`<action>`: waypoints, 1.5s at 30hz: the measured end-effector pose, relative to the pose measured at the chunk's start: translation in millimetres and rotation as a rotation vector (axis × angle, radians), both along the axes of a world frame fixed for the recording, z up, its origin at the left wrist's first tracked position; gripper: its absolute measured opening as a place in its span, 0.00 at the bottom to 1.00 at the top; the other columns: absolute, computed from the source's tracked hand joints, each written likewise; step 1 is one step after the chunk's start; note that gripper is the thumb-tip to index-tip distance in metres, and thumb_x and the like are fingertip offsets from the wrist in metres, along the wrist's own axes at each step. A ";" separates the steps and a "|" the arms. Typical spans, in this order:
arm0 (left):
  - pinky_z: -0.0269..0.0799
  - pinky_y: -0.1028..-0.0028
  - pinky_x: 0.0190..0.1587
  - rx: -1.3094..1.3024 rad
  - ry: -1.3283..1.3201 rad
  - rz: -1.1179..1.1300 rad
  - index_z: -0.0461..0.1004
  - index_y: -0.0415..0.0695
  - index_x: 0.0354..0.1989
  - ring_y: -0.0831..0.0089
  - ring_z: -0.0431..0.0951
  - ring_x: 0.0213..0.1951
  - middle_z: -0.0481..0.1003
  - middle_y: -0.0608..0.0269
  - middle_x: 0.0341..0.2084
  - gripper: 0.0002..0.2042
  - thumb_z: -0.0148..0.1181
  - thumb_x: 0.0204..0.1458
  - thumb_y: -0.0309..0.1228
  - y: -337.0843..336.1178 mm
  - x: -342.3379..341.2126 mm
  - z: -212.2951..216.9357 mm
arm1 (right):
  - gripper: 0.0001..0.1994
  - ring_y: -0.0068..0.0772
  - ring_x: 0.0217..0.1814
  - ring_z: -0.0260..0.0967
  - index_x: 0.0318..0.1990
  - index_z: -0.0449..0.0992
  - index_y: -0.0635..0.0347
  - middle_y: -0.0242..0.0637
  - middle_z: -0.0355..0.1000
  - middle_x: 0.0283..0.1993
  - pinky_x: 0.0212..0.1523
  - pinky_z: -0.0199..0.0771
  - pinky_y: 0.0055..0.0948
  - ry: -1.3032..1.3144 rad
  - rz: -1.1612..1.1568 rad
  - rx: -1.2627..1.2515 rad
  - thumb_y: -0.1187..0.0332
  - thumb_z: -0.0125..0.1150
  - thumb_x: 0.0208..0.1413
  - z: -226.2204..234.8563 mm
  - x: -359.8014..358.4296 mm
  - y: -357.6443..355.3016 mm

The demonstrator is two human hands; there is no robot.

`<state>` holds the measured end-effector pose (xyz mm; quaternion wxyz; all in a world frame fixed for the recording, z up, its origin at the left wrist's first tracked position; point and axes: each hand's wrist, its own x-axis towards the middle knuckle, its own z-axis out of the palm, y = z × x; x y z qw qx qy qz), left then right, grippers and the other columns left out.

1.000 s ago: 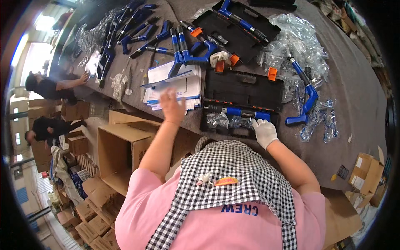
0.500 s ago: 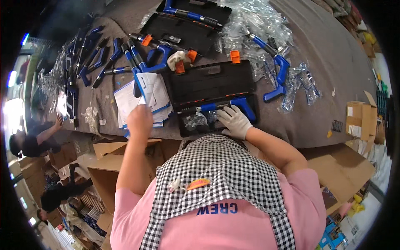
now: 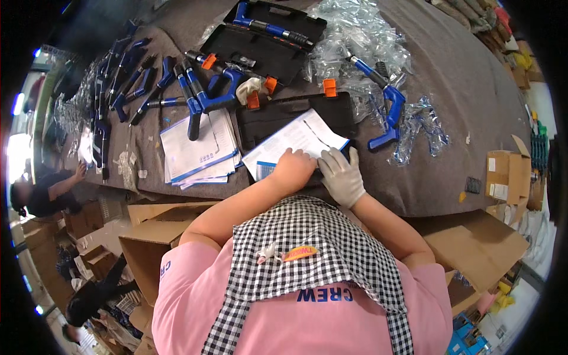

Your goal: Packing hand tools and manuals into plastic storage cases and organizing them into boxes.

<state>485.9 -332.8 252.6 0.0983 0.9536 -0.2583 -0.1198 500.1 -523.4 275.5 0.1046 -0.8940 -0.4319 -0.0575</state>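
- Since there's only the head view, here's what it shows: the left hand, bare and loosely curled, rests knuckles-up on the near edge of a white leaflet with a blue stripe. The leaflet lies across the open black tool case with orange latches.
- The right hand, in a white glove, lies flat with fingers close together, pressing the leaflet's near right corner just beside the left hand. Neither hand pinches anything as far as I can tell; both just push down.
- The case sits at the near edge of the grey table, right in front of the person. A stack of the same leaflets lies just left of it.
- Further back there's a second open black case, blue-handled tools in a loose spread, and a heap of clear plastic bags.
- To do this bit well, I'd say keep the sheet square to the case walls and flat before letting go, so no corner sticks over the rim near the latches.
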 end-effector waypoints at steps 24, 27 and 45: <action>0.65 0.62 0.57 0.265 0.222 0.160 0.79 0.46 0.47 0.53 0.66 0.56 0.75 0.50 0.45 0.29 0.67 0.37 0.51 133.6 164.0 -27.5 | 0.04 0.34 0.40 0.70 0.27 0.74 0.54 0.32 0.72 0.30 0.48 0.67 0.34 -0.010 0.013 -0.086 0.68 0.53 0.47 -40.3 25.2 18.6; 0.70 0.63 0.52 0.276 0.202 0.154 0.81 0.52 0.44 0.54 0.74 0.49 0.77 0.52 0.42 0.23 0.66 0.33 0.38 146.3 165.1 -32.7 | 0.04 0.34 0.40 0.70 0.29 0.74 0.55 0.33 0.73 0.31 0.47 0.66 0.34 0.005 0.066 -0.162 0.68 0.54 0.46 -45.7 26.6 24.2; 0.63 0.57 0.57 -0.078 -0.172 0.211 0.71 0.44 0.51 0.56 0.65 0.57 0.67 0.53 0.53 0.27 0.67 0.40 0.38 31.4 -91.3 34.1 | 0.21 0.54 0.59 0.64 0.52 0.73 0.54 0.45 0.70 0.56 0.61 0.61 0.45 0.387 -0.303 0.207 0.58 0.58 0.52 -124.0 -16.1 -8.7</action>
